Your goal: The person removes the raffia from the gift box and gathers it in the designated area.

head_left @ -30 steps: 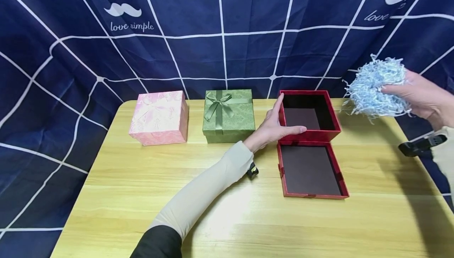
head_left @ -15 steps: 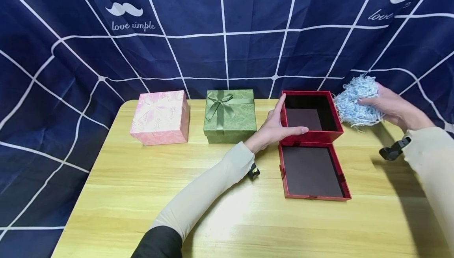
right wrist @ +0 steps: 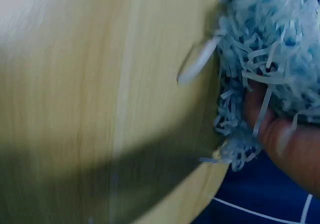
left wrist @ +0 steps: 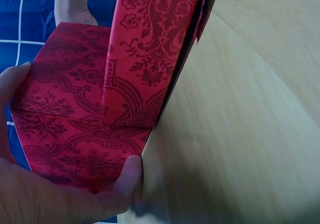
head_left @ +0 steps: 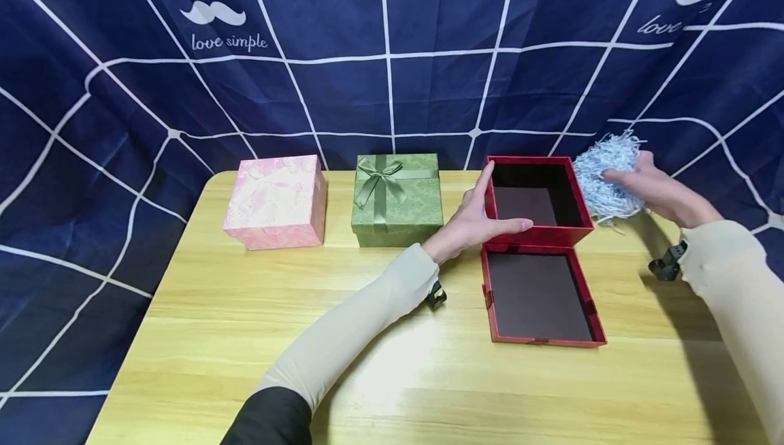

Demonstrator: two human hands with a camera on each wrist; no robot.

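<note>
Blue cloth [head_left: 441,16] round back and sides, white grid lines, white heart, moustache and lettering printed on it. Wooden table [head_left: 214,322] next, pale, bright glare patch toward the front. Left sleeve [head_left: 355,322] and right sleeve [head_left: 729,275] both cream; left one meets black fabric further up the arm. Red box [head_left: 557,235] stands at the table's back right, open side up, dark inside; walls patterned, per left wrist view. Red lid [head_left: 542,295] lies just in front of it, dark lining facing up. Green box [head_left: 407,210], closed, is left of the red one. Pink box [head_left: 275,203], also closed, further left, apart from the green. Left hand [head_left: 468,224] touches the red box: fingers along its left wall, thumb along the front, spread wide. Right hand [head_left: 664,190] grips a wad of blue shredded paper [head_left: 603,176], thumb on the near side; other fingers mostly hidden by it. Wad is just beside the red box's right wall, outside it, at the table's back right; can't tell if it touches the box. Right wrist view: loose strands stick out by the table edge. Black device [head_left: 667,265] at the right wrist. Green bow [head_left: 381,183] on the green box.
</note>
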